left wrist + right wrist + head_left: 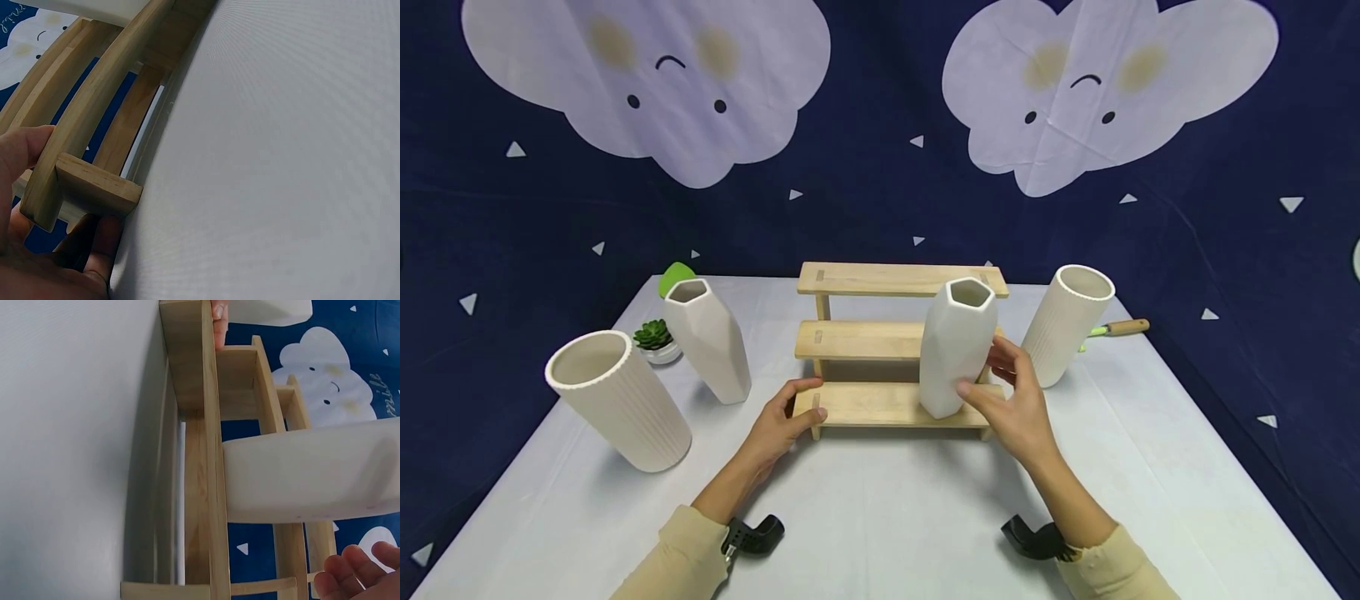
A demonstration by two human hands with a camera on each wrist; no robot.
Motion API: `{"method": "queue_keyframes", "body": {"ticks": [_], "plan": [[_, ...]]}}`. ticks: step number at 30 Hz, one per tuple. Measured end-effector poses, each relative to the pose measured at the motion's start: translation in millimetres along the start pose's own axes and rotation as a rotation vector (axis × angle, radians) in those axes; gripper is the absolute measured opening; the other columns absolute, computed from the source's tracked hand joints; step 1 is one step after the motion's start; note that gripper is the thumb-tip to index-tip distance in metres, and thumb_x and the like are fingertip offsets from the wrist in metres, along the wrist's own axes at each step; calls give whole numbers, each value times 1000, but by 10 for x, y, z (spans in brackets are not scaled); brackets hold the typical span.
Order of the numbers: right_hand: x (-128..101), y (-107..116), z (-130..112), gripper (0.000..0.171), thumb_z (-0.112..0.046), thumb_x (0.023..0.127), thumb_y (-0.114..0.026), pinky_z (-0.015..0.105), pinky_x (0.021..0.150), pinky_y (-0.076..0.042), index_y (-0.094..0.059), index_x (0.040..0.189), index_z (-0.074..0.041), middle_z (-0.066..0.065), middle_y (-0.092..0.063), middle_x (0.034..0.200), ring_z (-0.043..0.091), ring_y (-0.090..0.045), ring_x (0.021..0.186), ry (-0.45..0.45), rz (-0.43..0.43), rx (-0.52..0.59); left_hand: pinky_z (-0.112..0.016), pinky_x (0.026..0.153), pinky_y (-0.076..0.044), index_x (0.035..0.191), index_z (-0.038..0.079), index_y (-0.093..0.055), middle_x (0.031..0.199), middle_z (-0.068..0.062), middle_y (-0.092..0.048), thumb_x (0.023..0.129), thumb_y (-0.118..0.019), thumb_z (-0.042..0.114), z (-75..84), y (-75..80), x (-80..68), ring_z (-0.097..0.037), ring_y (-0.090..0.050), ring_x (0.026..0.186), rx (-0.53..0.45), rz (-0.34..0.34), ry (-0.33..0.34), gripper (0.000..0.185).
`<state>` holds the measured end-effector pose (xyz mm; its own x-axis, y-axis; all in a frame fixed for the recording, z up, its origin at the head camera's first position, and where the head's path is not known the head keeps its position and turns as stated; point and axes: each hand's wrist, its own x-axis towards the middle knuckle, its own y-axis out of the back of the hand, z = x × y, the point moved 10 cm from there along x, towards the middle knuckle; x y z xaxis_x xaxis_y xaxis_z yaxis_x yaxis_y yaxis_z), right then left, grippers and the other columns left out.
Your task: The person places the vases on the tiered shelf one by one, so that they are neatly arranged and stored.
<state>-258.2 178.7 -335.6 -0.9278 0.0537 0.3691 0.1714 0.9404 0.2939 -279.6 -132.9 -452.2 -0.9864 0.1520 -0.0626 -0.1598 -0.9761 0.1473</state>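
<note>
A wooden three-step shelf (880, 404) stands in the middle of the white table (887, 508). A white faceted vase (958, 346) stands upright on the right part of its lowest step. My right hand (983, 371) hovers at the vase's right side with relaxed fingers (356, 575); the right wrist view shows a gap between them and the vase (300, 475). My left hand (805, 400) grips the left end of the lowest step, thumb (28, 150) on the plank (94, 125) and a finger below the leg.
At the left a ribbed white vase (617, 400) leans, with a second faceted vase (707, 337), a small potted succulent (655, 340) and a green object (676, 277) behind it. A ribbed vase (1067, 323) and a wooden-handled tool (1120, 327) are right of the shelf.
</note>
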Motion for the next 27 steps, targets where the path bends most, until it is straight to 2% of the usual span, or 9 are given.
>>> {"method": "queue_keyframes", "body": {"ticks": [5,15,18,23,27], "plan": [[-19,53,26,72,-3,75,-76,15,100,-35,-40,138,-5,11,-52,127,15,-47,114,22,3,-2,-16,91,-38,134,14,-46,141,-10,-42,87,-67,17,5,-4,-4,-20,-41,121,0,-3,-7,51],[-78,176,115,65,-5,80,-72,12,99,-34,-40,138,-7,13,-50,130,11,-48,115,35,-20,-28,-16,90,-39,134,14,-46,139,-11,-43,87,-67,17,-1,-3,0,-20,-42,120,2,-1,-4,52],[-89,212,151,62,-4,81,-71,12,99,-35,-42,136,-5,9,-52,126,10,-49,114,35,-19,-24,-16,90,-39,134,14,-47,139,-11,-43,87,-67,17,3,-1,1,-20,-42,120,4,2,-6,51],[-103,260,218,57,-3,81,-71,13,99,-36,-46,132,-3,-5,-54,120,8,-50,114,51,-18,-16,-16,90,-39,134,13,-47,139,-11,-43,87,-67,17,10,-2,-4,-19,-43,119,6,5,-7,51],[-110,286,270,52,-3,82,-70,13,99,-36,-49,130,-2,-5,-55,121,2,-50,113,71,-27,-35,-16,89,-40,134,14,-47,138,-11,-44,87,-67,17,12,-1,-8,-19,-43,118,2,5,-4,52]]}}
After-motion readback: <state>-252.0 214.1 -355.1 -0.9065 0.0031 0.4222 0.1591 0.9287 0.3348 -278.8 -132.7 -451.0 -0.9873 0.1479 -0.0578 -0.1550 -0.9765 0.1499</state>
